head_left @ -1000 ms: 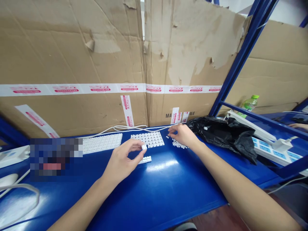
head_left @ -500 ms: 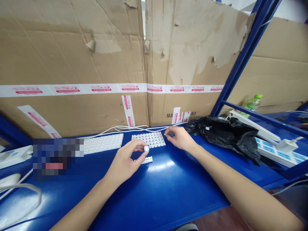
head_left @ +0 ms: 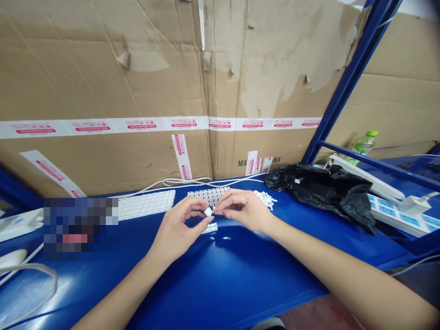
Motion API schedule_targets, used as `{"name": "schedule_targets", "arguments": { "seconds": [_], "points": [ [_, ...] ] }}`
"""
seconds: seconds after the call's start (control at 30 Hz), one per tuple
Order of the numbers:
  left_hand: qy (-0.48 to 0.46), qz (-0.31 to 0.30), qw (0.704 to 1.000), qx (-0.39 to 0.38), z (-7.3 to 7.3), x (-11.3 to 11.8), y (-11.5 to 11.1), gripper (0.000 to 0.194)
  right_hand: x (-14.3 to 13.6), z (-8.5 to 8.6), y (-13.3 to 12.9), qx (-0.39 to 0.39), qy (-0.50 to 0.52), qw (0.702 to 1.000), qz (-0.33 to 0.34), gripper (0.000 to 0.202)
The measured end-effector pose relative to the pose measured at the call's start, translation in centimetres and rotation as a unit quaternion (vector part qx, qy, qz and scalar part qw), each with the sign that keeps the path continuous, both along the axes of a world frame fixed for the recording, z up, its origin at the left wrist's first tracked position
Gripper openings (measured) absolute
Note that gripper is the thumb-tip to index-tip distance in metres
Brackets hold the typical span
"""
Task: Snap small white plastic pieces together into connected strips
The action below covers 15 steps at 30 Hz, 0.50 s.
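Observation:
Between thumb and fingers my left hand point(head_left: 184, 227) pinches a small white square piece point(head_left: 208, 211). My right hand point(head_left: 244, 210) is closed in a pinch right beside that piece; what it holds is too small to make out. Behind both hands lies a grid of white square pieces point(head_left: 202, 194), partly covered by my fingers. A short white strip of pieces point(head_left: 211, 228) rests on the blue table point(head_left: 220, 284) just below my left fingertips. To the right of my right hand is a pile of tiny white parts point(head_left: 265, 199).
A white keyboard-like panel point(head_left: 147, 204) lies at left, beside a blurred-out patch. At right sit a crumpled black plastic bag point(head_left: 319, 190) and a power strip point(head_left: 388, 213). White cables run along the cardboard wall point(head_left: 144, 156) at the back.
My right hand has moved left from beside the grid to the white piece in my left hand, uncovering the pile of tiny parts. The piece looks tilted now.

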State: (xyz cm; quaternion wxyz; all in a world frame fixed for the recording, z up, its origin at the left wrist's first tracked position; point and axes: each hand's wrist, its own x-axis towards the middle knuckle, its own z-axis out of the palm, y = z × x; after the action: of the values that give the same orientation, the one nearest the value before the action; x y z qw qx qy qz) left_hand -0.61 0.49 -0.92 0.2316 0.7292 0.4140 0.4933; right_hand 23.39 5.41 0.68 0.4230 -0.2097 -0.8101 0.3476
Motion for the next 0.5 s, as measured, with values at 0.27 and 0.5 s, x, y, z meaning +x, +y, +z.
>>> {"name": "schedule_targets", "arguments": {
  "seconds": [0.27, 0.5],
  "points": [
    [-0.022, -0.003, 1.0, -0.016, -0.2, 0.3, -0.1, 0.04, -0.4, 0.2, -1.0, 0.078, 0.008, 0.997, -0.017, 0.01],
    [-0.04, -0.003, 0.999, -0.034, -0.3, 0.3, -0.4, 0.039, -0.8, 0.2, -1.4, 0.123, -0.002, 0.992, -0.031, 0.008]
  ]
}}
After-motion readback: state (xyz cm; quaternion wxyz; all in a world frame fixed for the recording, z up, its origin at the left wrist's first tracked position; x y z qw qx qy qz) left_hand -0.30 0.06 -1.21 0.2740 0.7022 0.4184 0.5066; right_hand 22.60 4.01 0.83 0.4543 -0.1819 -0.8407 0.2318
